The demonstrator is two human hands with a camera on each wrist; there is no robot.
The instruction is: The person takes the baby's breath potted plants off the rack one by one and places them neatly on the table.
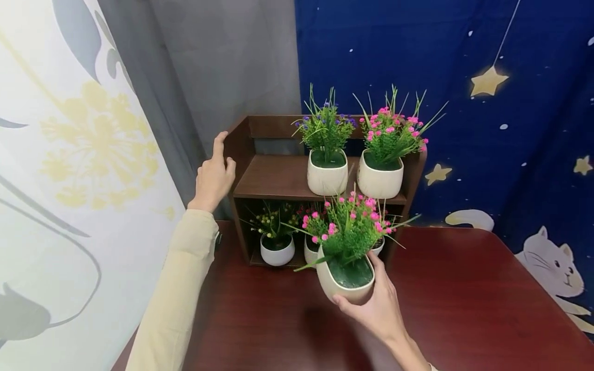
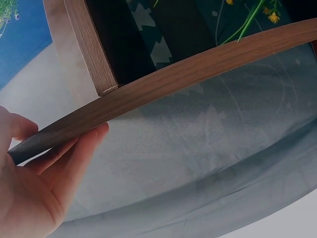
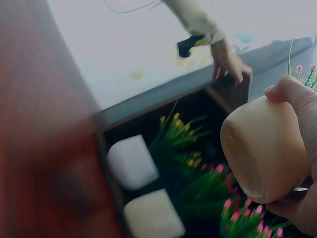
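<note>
Right hand [image 1: 381, 309] grasping a potted pink-flowered plant [image 1: 348, 245] (tilted) above the worktop [image 1: 455, 293]; left hand [image 1: 214, 178] gripping the shelf [image 1: 274, 178] by its side.

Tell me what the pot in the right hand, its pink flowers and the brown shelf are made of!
The pot could be glazed ceramic or plastic: smooth, with a soft shine. The pink flowers look like matte plastic, perhaps: bright, even color. The shelf seems satin-finished wood or wood-look board: grain lines run along its edge.
</note>
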